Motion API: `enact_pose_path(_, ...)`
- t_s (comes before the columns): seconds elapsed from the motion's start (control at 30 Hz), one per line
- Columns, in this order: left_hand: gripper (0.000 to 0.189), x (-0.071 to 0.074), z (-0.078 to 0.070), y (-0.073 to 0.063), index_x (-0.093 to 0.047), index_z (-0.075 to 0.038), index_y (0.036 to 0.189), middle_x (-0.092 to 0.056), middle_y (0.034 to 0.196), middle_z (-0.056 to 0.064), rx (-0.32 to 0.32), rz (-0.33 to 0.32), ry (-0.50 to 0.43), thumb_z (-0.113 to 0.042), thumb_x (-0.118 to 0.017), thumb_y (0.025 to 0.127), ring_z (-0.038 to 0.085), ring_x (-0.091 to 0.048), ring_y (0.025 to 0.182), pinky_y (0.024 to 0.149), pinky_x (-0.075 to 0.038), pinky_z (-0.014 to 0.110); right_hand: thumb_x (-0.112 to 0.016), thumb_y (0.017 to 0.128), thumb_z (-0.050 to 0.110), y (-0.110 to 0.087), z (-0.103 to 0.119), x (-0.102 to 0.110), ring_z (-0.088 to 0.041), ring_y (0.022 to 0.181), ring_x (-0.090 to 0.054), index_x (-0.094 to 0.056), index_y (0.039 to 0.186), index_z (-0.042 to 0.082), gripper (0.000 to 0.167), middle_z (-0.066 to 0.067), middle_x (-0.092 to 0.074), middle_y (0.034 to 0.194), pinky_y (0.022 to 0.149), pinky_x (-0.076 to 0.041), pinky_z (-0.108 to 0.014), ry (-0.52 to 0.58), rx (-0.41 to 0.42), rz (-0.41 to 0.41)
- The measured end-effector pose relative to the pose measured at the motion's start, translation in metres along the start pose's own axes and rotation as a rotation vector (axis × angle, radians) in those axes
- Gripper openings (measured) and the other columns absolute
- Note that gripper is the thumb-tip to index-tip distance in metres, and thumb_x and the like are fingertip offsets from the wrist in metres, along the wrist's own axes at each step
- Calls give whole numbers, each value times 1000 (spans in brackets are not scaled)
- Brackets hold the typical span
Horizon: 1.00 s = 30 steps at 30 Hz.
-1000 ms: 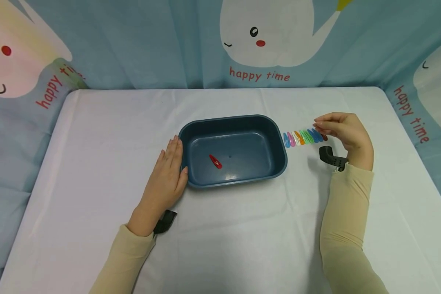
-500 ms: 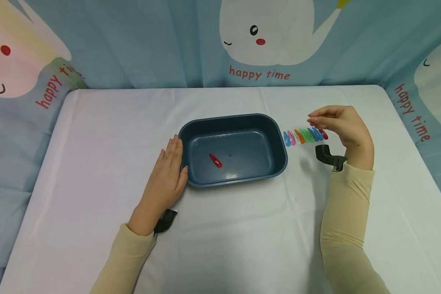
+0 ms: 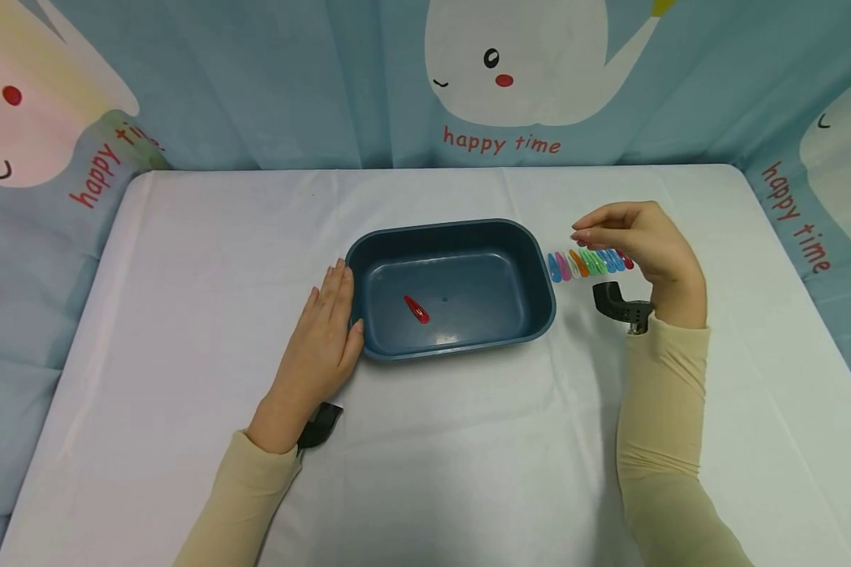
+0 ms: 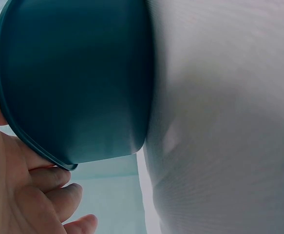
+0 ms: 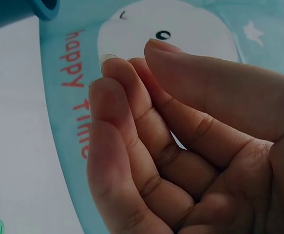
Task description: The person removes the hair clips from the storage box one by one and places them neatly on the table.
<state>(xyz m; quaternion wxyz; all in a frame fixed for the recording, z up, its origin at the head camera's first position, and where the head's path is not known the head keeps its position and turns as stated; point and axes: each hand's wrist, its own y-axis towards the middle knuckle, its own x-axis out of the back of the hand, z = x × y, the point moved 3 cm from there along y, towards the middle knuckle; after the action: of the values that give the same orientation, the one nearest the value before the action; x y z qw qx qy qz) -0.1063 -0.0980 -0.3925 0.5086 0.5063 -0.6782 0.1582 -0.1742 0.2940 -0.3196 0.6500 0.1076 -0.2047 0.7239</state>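
Note:
My left hand lies with straight fingers along the left end of a dark blue plastic tray. The left wrist view shows its fingers at the rim. A red snap hair clip rests on the tray floor. To the right of the tray, a row of hair clips in several colours lies on the cloth. Over this row hovers my right hand, thumb and fingertips brought together. Its curled fingers block the view of the pinch, so I cannot tell whether a clip is held.
A white cloth covers the table. Blue curtains with whale prints stand behind and at both sides. Black wrist mounts project from the sleeves. In the right wrist view, a corner of the tray shows at the top left.
My right hand has risen slightly and moved left over the clip row, from its right end toward the tray. The red clip at the row's end came into clearer view. The left hand stays put.

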Motion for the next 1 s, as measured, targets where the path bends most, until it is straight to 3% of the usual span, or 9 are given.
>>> enact_pose_path(0.33, 63, 0, 1, 0, -18, 9, 146, -13, 154, 21, 10, 13, -6, -16, -44, 95, 31, -13, 142, 110, -17, 52, -66, 88, 11, 3, 7, -15, -14, 82, -67, -69, 100, -5, 20, 3, -71, 85, 74, -52, -23, 3, 12, 70)
enact_pose_path(0.63, 63, 1, 0, 1, -18, 9, 146, -13, 155, 21, 10, 15, -5, -16, -44, 95, 29, -12, 143, 110, -17, 52, -68, 86, 10, 5, 14, -30, -14, 75, -64, -71, 96, -2, 15, 0, -71, 82, 72, -51, -25, -9, 48, 121)
enact_pose_path(1.0, 63, 1, 0, 0, -18, 9, 146, -15, 154, 21, 15, 7, -6, -16, -45, 95, 30, -14, 142, 110, -18, 53, -68, 85, 7, 7, 20, -48, -17, 78, -65, -70, 96, -4, 16, 0, -70, 83, 70, -51, -25, -15, 79, 199)
